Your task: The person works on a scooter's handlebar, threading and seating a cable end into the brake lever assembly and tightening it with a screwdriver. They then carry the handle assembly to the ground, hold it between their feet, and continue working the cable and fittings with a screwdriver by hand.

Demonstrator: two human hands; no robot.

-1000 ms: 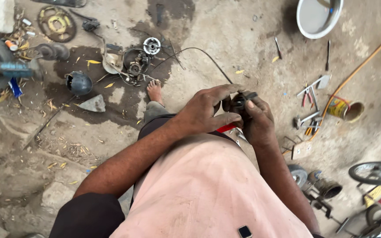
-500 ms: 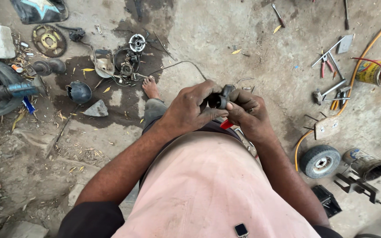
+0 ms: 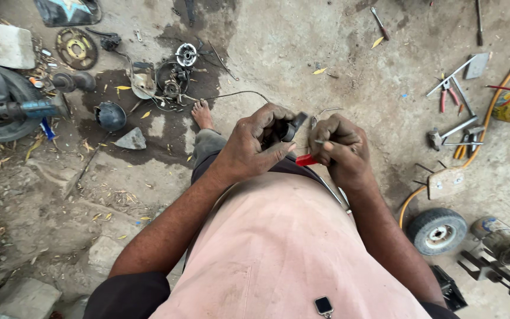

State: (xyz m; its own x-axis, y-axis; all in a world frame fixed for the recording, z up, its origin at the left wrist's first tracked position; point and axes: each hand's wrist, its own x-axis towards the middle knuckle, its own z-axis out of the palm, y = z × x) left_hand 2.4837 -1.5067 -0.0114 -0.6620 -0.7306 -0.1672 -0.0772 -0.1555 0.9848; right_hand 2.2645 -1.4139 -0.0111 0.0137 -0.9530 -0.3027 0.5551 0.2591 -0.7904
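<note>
Head view, looking down on a workshop floor (image 3: 326, 53) strewn with dismantled parts — a dark sprocket disc (image 3: 76, 48) far left, a small grey wheel (image 3: 438, 230) near right, pliers with red grips (image 3: 448, 94) at right. Work appears mid-course: the part remains in hand, other pieces lie loose, and nothing visible shows it finished. At centre, above the lap, the left hand (image 3: 255, 145) wraps a small black component (image 3: 287, 127), fingers curled tightly around it. Just beside it, the right hand (image 3: 339, 147) is clenched on a red-handled tool (image 3: 306, 159) — its tip toward the component, though contact cannot be told.
</note>
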